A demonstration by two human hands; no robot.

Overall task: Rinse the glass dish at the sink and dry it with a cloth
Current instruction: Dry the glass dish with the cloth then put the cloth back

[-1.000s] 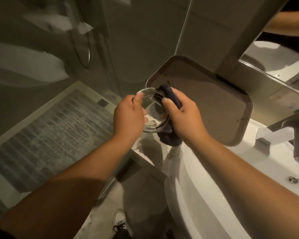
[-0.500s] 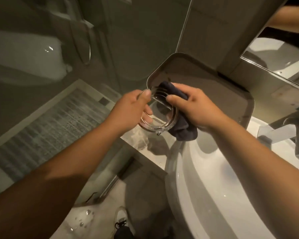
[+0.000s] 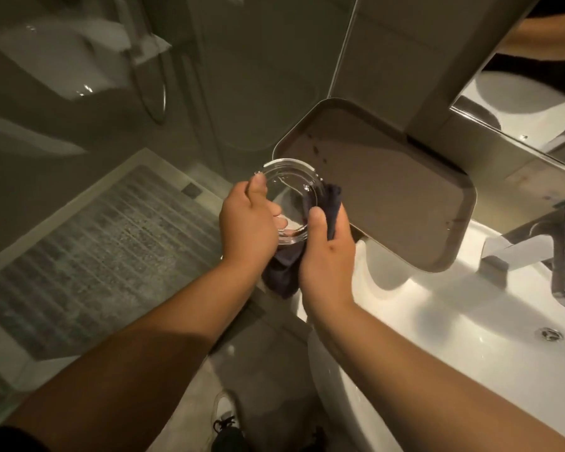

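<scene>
While the drying is under way, the glass dish [image 3: 287,197] is held in the air just off the left edge of the white sink [image 3: 437,337], in front of the near corner of the brown tray [image 3: 388,203] that rests on the sink's back left part. The dish is gripped at its left rim by the left hand [image 3: 247,223], thumb curled over the top edge and fingers [image 3: 276,212] seen through the glass beneath. The dark blue cloth [image 3: 282,272] is pinched against the dish's right rim by the right hand [image 3: 327,252], thumb inside, the remaining cloth hanging below.

The step would be done best if the dish were turned a little at a time by the left hand while the cloth is drawn round the rim and then pressed across the base, a dry fold being brought forward as needed. A firm hold is judged wise, since wet glass is likely to be slippery and hard floor lies below.

The right fingers behind the cloth are hidden. Remaining water on the glass cannot be made out in the dim light. The tap [image 3: 519,246] is cut off at the right edge.
</scene>
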